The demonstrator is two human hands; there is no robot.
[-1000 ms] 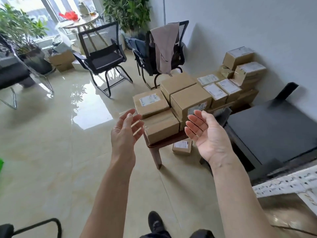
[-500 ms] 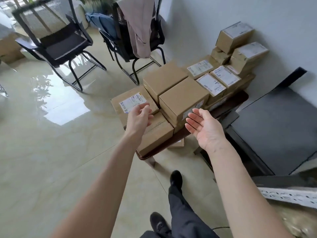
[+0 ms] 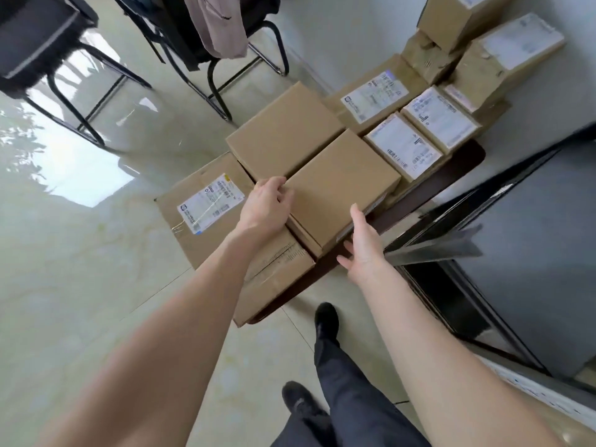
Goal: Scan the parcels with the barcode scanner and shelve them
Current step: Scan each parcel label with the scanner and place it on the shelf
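Observation:
A plain brown parcel lies on top of the stack on a low dark table. My left hand curls its fingers over the parcel's left corner. My right hand presses against its near right side, thumb at the top edge. The parcel still rests on the boxes beneath it. Behind it is a second plain parcel. A larger labelled parcel sits to the left. Small parcels with white labels fill the right end. No barcode scanner is in view.
More labelled boxes are piled against the white wall at the back right. A black unit stands close on the right. Two black chairs, one with a garment draped over it, stand on the glossy floor behind.
I have stepped closer and the view tilted down. Both hands, open in the air before, have reached forward and closed in on the top plain parcel from either side.

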